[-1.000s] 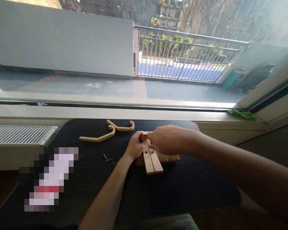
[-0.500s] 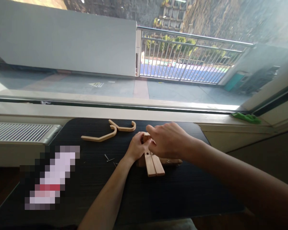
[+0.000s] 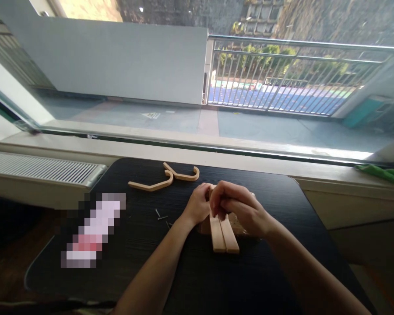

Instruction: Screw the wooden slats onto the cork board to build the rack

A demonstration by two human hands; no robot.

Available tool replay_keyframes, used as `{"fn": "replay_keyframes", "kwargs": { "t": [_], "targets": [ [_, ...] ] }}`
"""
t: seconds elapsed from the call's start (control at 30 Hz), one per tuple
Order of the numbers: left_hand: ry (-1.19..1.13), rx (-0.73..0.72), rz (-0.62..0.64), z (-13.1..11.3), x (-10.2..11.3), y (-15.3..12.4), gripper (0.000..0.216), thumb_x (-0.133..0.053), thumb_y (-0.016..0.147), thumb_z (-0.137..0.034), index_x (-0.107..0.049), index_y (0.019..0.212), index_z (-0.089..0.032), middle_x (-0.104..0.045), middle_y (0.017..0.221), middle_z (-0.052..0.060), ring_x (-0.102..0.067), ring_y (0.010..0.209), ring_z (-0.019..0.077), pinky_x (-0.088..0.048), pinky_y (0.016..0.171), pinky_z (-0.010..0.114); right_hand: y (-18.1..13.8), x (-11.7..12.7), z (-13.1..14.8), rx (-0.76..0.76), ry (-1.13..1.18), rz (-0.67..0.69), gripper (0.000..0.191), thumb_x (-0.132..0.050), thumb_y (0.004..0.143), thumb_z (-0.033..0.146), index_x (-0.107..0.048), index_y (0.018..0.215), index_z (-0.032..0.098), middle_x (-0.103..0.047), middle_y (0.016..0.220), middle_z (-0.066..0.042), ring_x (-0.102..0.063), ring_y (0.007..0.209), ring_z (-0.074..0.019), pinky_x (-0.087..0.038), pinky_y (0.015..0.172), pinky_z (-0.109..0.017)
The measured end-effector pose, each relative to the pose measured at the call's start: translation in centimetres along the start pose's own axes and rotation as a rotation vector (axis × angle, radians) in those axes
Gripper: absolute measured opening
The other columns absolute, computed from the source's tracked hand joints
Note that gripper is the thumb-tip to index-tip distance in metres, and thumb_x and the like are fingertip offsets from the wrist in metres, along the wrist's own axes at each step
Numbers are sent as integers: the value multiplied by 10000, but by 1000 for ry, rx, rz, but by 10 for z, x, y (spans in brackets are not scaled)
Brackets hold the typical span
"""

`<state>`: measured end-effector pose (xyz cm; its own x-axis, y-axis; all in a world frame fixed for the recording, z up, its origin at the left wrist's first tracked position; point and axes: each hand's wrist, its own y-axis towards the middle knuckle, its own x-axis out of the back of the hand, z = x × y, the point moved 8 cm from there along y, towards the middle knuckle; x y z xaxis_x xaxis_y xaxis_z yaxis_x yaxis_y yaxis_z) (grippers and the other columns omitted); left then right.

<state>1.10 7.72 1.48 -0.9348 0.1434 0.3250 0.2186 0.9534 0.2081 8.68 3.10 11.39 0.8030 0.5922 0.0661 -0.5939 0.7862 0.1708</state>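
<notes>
Two flat, light wooden slats (image 3: pixel 223 236) lie side by side, their near ends pointing toward me. Under them is a brown, shiny-wrapped block (image 3: pixel 246 227), partly covered by my right hand. My left hand (image 3: pixel 199 204) is closed around the far part of the slats, its fingertips mostly hidden. Directly above the slats, my right hand (image 3: pixel 238 205) has its fingers curled down and pinched together. Whatever is between those fingers is hidden. Several screws or nails (image 3: pixel 162 217) lie on the table to the left of my left wrist.
Two bent, hook-ended wooden pieces (image 3: pixel 151 187) lie at the back of the black table (image 3: pixel 144 258). A blurred-out item (image 3: pixel 93 229) is at the left. Beyond the table are a radiator (image 3: pixel 46 168), the windowsill (image 3: pixel 144 152) and a green cloth (image 3: pixel 384 173).
The view has turned left, so everything appears farther right. My right hand has tipped so its curled fingers point down at the slats. My left hand keeps its hold.
</notes>
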Motion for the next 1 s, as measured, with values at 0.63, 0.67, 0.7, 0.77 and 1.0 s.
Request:
{"fn": "replay_keyframes", "kwargs": {
  "t": [0.63, 0.67, 0.7, 0.77, 1.0],
  "targets": [
    [3, 14, -8, -15, 4, -1, 158, -585, 676, -34, -524, 674, -180, -554, 728, -13, -529, 740, 151, -451, 685, 267, 1, 6, -10, 68, 110, -155, 222, -525, 866, 271, -543, 670, 170, -403, 560, 60, -295, 462, -65, -252, 433, -215],
    [4, 11, -12, -15, 4, -1, 154, -586, 683, -40, -523, 671, -181, -551, 724, -14, -528, 734, 149, -449, 681, 265, 0, 6, -12, 64, 119, -172, 232, -520, 872, 275, -536, 664, 172, -394, 551, 63, -293, 459, -66, -250, 431, -214],
    [3, 9, -16, -15, 4, -1, 152, -590, 690, -49, -519, 665, -181, -550, 720, -14, -527, 730, 148, -448, 679, 263, 0, 7, -13, 59, 129, -187, 247, -516, 878, 281, -527, 657, 174, -384, 540, 66, -292, 456, -67, -244, 428, -214],
    [-2, 7, -18, -12, 3, 0, 148, -593, 703, -70, -508, 657, -183, -546, 713, -13, -523, 717, 144, -444, 669, 261, 0, 6, -14, 50, 146, -210, 281, -497, 896, 298, -511, 643, 177, -366, 519, 71, -283, 447, -67, -226, 417, -215],
    [-53, 3, -4, -6, 0, -1, 115, -595, 749, -173, -498, 687, -186, -555, 728, 3, -518, 718, 155, -445, 654, 274, -1, 7, -10, 84, 164, -281, 308, -448, 955, 337, -472, 686, 189, -393, 543, 68, -308, 460, -70, -230, 418, -214]
  ]
}}
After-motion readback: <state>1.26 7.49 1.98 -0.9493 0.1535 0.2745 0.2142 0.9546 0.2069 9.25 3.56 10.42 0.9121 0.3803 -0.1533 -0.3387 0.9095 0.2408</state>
